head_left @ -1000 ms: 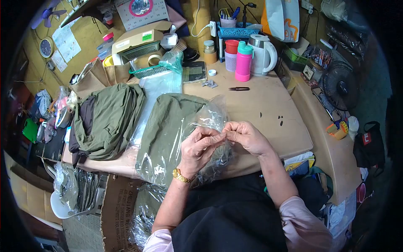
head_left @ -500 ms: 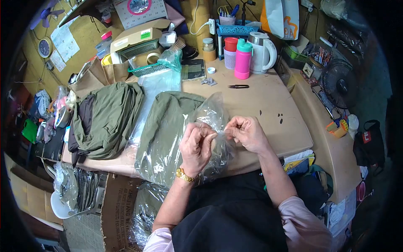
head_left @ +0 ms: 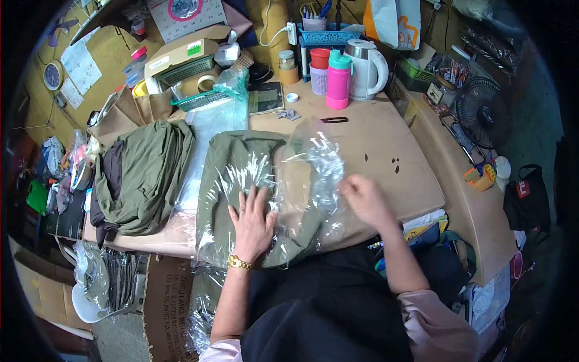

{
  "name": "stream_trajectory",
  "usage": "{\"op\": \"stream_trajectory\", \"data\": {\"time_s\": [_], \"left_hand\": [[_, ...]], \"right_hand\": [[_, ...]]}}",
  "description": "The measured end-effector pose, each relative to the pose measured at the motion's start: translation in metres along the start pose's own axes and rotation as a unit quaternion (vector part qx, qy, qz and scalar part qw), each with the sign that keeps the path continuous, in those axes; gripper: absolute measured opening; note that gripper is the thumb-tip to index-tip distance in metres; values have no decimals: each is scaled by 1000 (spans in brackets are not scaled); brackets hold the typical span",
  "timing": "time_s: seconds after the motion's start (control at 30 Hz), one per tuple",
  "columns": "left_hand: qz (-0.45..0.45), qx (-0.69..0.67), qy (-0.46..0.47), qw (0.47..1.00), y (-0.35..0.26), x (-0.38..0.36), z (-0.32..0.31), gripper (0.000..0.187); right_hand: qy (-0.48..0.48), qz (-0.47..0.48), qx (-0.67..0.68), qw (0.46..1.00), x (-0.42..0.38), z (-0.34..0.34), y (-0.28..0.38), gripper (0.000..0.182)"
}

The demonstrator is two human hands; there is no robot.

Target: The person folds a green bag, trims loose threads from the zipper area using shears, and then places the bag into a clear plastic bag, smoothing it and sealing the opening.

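Observation:
A folded olive-green garment (head_left: 232, 175) lies in a clear plastic bag (head_left: 313, 169) on the tan table (head_left: 386, 163). My left hand (head_left: 252, 223) rests flat on the bagged garment, fingers spread, a gold watch on its wrist. My right hand (head_left: 365, 199) grips the bag's loose open end at the right, and the film billows up between the two hands. A pile of unbagged olive garments (head_left: 142, 175) sits to the left.
Small black snips (head_left: 333, 120) lie beyond the bag. A pink bottle (head_left: 338, 80), a white kettle (head_left: 368, 69), baskets and boxes crowd the table's far edge. More empty clear bags (head_left: 214, 123) lie at the back left. A cardboard box (head_left: 166, 301) stands by my left knee.
My hands were pinching the bag's edge together in front of me. They have parted: the left now presses flat on the garment, the right has pulled the bag's end rightward. The view shifted slightly.

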State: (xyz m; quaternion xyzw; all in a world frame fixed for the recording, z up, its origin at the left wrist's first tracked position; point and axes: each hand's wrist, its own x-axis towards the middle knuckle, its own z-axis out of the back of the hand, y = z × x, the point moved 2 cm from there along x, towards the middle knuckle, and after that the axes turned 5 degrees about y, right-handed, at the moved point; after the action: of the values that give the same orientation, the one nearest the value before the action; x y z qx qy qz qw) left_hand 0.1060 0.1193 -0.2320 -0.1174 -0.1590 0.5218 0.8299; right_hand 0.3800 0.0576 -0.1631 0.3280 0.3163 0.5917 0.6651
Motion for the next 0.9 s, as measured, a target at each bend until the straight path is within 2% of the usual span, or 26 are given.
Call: {"op": "stream_trajectory", "data": {"time_s": [0.03,0.07,0.1,0.13,0.17,0.23,0.27,0.3,0.37,0.4,0.43,0.5,0.53,0.57,0.6,0.63,0.67,0.7,0.73,0.77,0.8,0.83,0.9], "left_hand": [[-6,78,-9,997,4,-3,-18,64],[-6,76,-11,997,2,-6,-20,64],[-6,74,-14,997,1,-7,-19,64],[-6,73,-14,997,0,-6,-17,64],[-2,76,-8,997,-1,-5,-15,62],[5,76,-1,997,-4,-8,-15,60],[3,73,-9,997,-5,-8,-14,60],[0,70,-17,997,-6,-7,-13,60],[4,69,-18,997,-3,-7,-17,61],[11,67,-21,997,-1,-6,-18,63],[12,65,-24,998,-2,-5,-18,63],[10,64,-27,998,-2,-6,-17,64],[8,64,-25,998,-3,-7,-17,64],[15,54,-21,998,-4,-7,-16,63],[22,45,-17,999,-3,-6,-15,63],[21,45,-16,999,-3,-4,-15,63],[38,48,-23,998,-2,-3,-16,63],[55,50,-29,997,-1,-4,-18,63],[61,60,-43,995,-3,-4,-20,64],[61,58,-45,995,-2,-4,-19,64],[63,58,-42,995,-3,-6,-19,64],[66,57,-43,995,-4,-3,-20,64],[61,55,-40,996,-4,-5,-21,63]], "right_hand": [[0,-1,-1,1000,3,-12,-11,23],[-91,105,-75,987,9,-28,-28,20],[-179,210,-146,950,12,-37,-34,18],[-285,233,-144,919,5,-33,-11,17],[-283,234,-146,919,4,-34,-13,17],[-183,236,-86,950,-4,-42,-19,28],[-115,204,-61,970,-4,-52,-14,28],[-115,203,-62,970,-1,-59,-13,28],[-197,194,-246,929,7,-75,-23,26],[-239,196,-303,902,12,-77,-33,27],[-238,198,-305,901,17,-75,-37,27],[-9,134,-138,981,30,-75,-47,31],[107,69,-64,990,32,-65,-37,25],[86,59,93,990,38,-58,-48,22],[64,48,249,965,42,-46,-65,19],[-61,42,230,970,39,-13,-75,18],[-98,-14,207,973,34,30,-80,19],[-164,-19,121,979,34,64,-125,18],[-263,13,6,965,22,89,-143,18],[-338,-58,-115,932,9,112,-151,20],[-404,-128,-233,875,-5,132,-145,22],[-406,-123,-237,874,-4,139,-123,22],[-395,39,-115,911,5,123,-63,30]]}}
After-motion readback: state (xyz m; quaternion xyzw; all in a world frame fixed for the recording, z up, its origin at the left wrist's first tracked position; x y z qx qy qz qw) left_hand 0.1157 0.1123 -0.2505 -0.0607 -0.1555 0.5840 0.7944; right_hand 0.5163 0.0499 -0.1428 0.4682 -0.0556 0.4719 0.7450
